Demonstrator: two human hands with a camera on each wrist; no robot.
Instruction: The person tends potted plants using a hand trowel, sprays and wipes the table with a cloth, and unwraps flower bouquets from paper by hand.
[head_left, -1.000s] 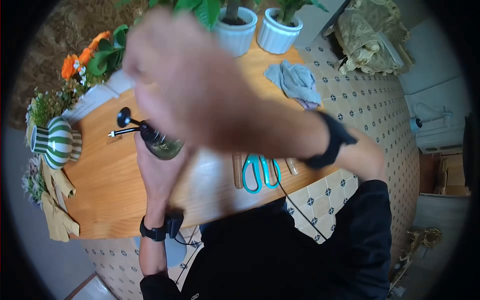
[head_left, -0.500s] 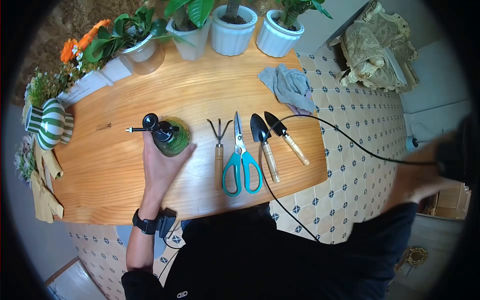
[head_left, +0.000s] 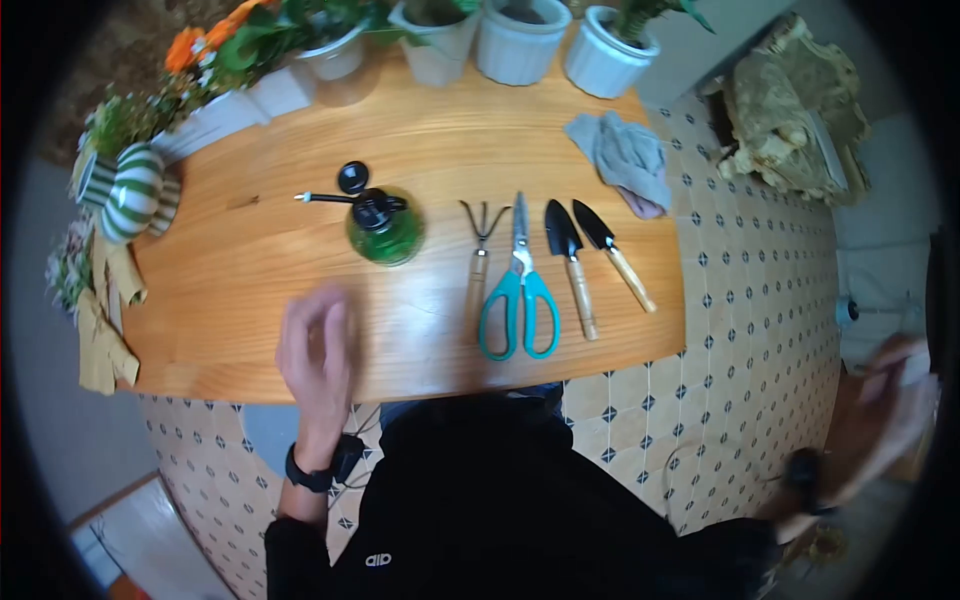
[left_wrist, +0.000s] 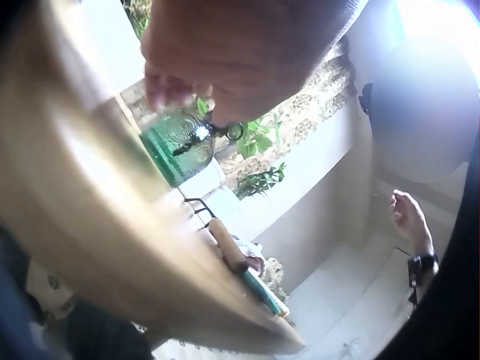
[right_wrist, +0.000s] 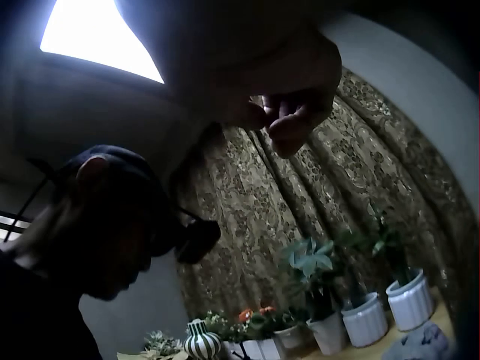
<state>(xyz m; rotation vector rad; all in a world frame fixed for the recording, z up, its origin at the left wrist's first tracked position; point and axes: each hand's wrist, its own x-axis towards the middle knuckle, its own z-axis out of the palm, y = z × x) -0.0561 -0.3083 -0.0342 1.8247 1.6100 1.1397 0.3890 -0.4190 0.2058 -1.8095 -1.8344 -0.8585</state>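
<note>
A green glass spray bottle (head_left: 385,240) with a black pump top stands upright on the wooden table, its nozzle pointing left. My left hand (head_left: 318,345) is just in front of it, apart from the glass, with fingers loosely curled around nothing. In the left wrist view the bottle (left_wrist: 176,150) shows beyond that hand. Off the table's right side, my right hand (head_left: 895,395) is held out, blurred; nothing shows in it. Right of the bottle lie a hand rake (head_left: 480,265), teal-handled scissors (head_left: 521,290) and two small trowels (head_left: 572,265) with wooden handles.
Along the back edge stand several potted plants, among them a white ribbed pot (head_left: 608,60). A grey cloth (head_left: 630,160) lies at the right edge. A green-and-white striped vase (head_left: 135,192) and tan gloves (head_left: 108,345) are at the left. Tiled floor (head_left: 740,300) surrounds the table.
My left hand has let go of the spray bottle and drawn back toward the near edge. My right hand swung from above the bottle out to the far right. The head view has shifted.
</note>
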